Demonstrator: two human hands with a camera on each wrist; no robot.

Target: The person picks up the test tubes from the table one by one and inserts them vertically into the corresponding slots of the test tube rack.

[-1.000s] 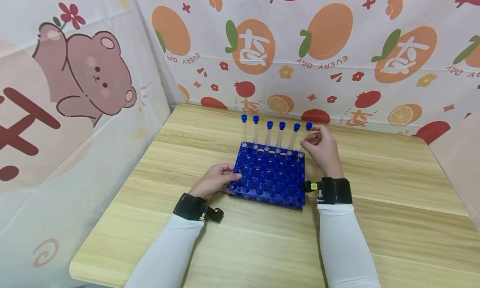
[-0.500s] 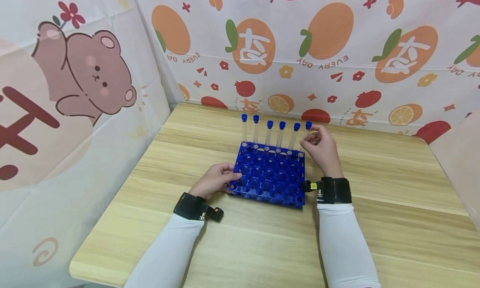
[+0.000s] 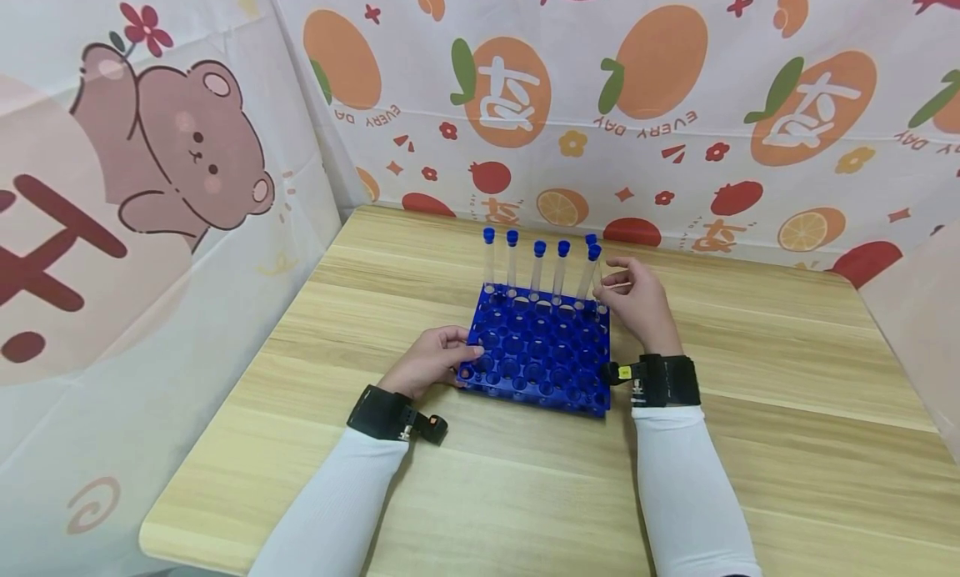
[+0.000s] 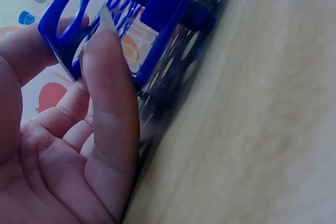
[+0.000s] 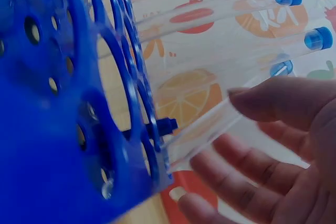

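Observation:
A blue test tube rack (image 3: pixel 536 352) stands on the table with a row of clear, blue-capped test tubes (image 3: pixel 560 277) along its far side. My left hand (image 3: pixel 435 360) grips the rack's left end, thumb at the near side and fingers behind, as the left wrist view shows. At the far right corner, my right hand (image 3: pixel 639 302) is beside the rightmost test tube (image 5: pixel 210 121). Its thumb tip overlaps that tube in the right wrist view, and the fingers are spread loosely around it. The tube leans left, its cap (image 3: pixel 591 240) partly behind the neighbouring tube's cap.
The rack rests on a wood-grain table (image 3: pixel 300 444). A white cloth with fruit prints (image 3: pixel 570 77) hangs along the table's far edge. Another cloth with a bear print (image 3: pixel 202 143) hangs at the left. Both wrists wear black camera straps (image 3: pixel 670 381).
The rightmost test tube's top has tipped left, away from my right hand, toward its neighbour. My right fingers have loosened and shifted slightly left. My left hand and the rack stay in place.

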